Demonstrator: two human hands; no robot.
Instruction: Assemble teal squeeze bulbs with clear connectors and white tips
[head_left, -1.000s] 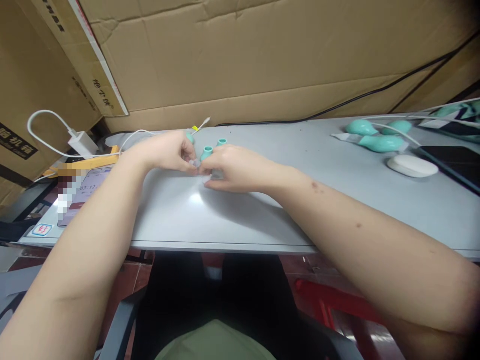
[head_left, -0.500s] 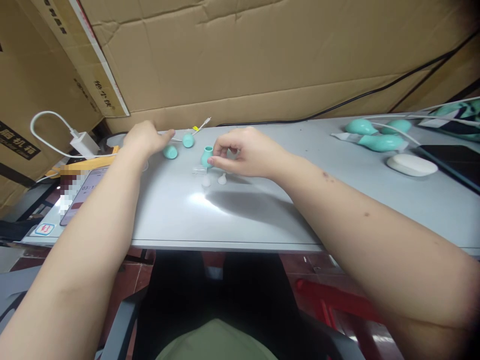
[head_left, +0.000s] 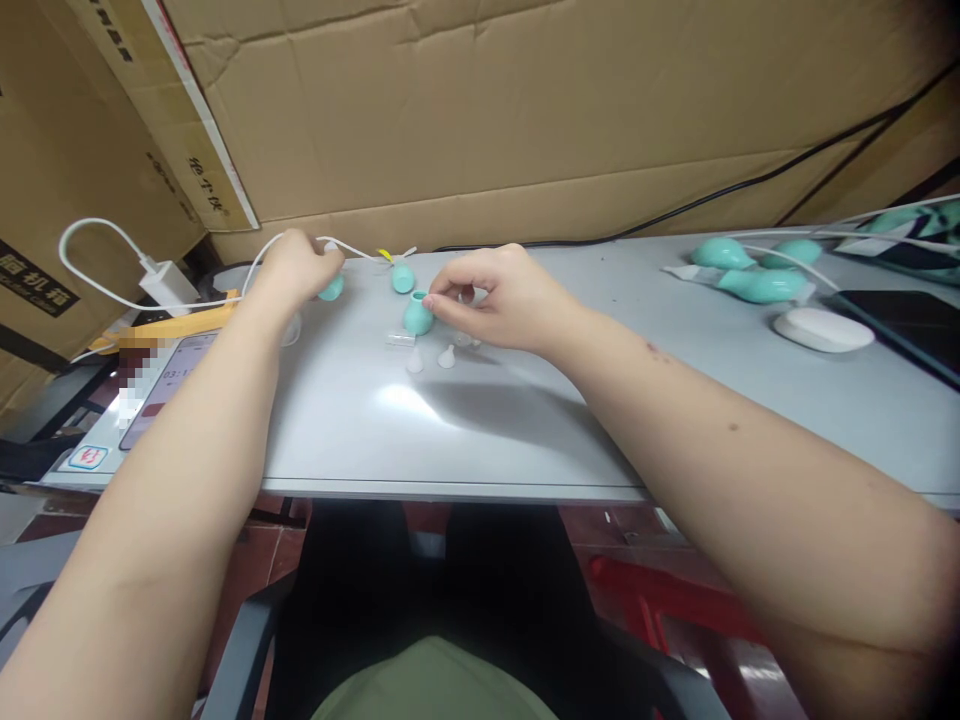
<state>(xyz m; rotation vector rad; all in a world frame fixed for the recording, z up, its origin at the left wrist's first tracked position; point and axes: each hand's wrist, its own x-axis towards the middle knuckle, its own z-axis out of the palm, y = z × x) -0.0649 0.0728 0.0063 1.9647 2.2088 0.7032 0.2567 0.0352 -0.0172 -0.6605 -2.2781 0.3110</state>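
My left hand [head_left: 296, 268] is closed round a small teal rubber bulb [head_left: 331, 288] at the far left of the grey table [head_left: 525, 420]. My right hand [head_left: 499, 300] pinches the rim of a second teal bulb [head_left: 417, 316] that stands upright near the table's middle. A third teal bulb [head_left: 403, 278] lies just behind it, untouched. Two small clear cone tips [head_left: 415, 362] [head_left: 447, 357] and a clear cap [head_left: 400, 339] rest on the table in front of the right hand.
A phone [head_left: 169, 385] lies at the left edge, with a white charger and cable [head_left: 161, 283] behind it. More teal bulbs [head_left: 757, 285], a white oval case [head_left: 823, 329] and a dark tablet [head_left: 911, 325] sit at the right. Cardboard boxes [head_left: 487, 110] wall off the back.
My hands came apart from the middle. The left hand went out to the far left and closed on a bulb; the right hand let the clear tips lie and pinched the upright bulb.
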